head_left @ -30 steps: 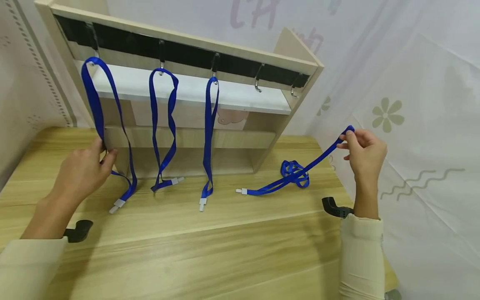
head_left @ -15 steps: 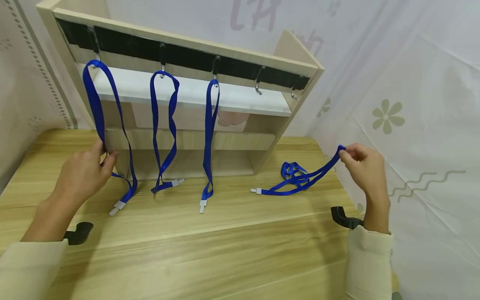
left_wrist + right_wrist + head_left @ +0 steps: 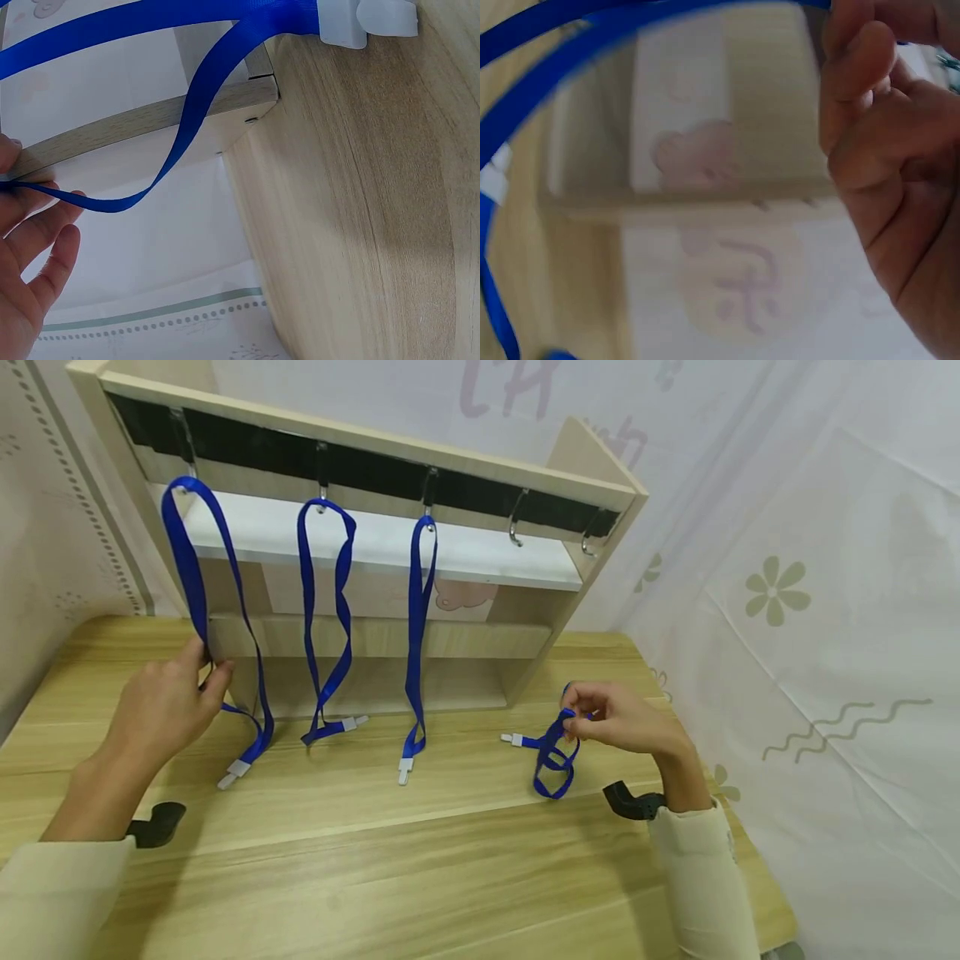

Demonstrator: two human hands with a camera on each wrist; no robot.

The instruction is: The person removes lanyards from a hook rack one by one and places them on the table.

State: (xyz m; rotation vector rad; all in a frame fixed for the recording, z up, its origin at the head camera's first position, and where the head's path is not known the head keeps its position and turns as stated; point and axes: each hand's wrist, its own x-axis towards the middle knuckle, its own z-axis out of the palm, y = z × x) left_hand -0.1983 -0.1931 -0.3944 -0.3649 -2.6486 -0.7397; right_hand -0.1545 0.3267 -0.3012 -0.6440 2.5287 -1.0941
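Note:
My left hand [image 3: 161,706] pinches the strap of the leftmost blue lanyard [image 3: 193,581], which hangs from a hook with its white clip [image 3: 238,768] low down. In the left wrist view the strap [image 3: 199,97] runs from the fingertips to the clip [image 3: 343,22]. Low over the table at right, my right hand [image 3: 622,718] pinches another blue lanyard [image 3: 553,789], its strap drooping in loops and its white clip [image 3: 513,740] pointing left. The right wrist view shows that strap [image 3: 562,64] stretching from the fingers. Behind the hand, a coiled lanyard is mostly hidden.
Two more blue lanyards, a middle one [image 3: 345,585] and a right one [image 3: 415,635], hang from hooks on the wooden shelf [image 3: 382,639]. Two bare hooks, one [image 3: 515,522] beside the other [image 3: 588,543], are at its right end. A patterned cloth [image 3: 840,635] borders the wooden table [image 3: 375,877].
My right hand has moved left and down with the lanyard, whose strap went from stretched out to drooping in loops. The left hand keeps its place on the hanging strap.

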